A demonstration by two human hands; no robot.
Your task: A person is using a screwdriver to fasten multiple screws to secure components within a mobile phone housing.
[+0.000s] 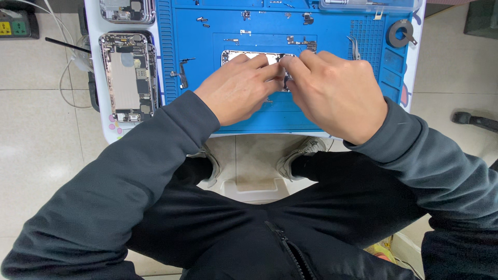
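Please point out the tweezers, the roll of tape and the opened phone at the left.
tweezers (354,48), head view, on the bent metal arms.
roll of tape (400,34), head view, on its grey ring.
opened phone (127,78), head view, on its inner plate.

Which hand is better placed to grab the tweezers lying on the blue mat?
Probably the right hand: the tweezers lie just beyond its knuckles on the blue mat. The left hand would have to cross over the opened phone both hands are working on.

Left hand (236,91), right hand (337,96), fingertips together
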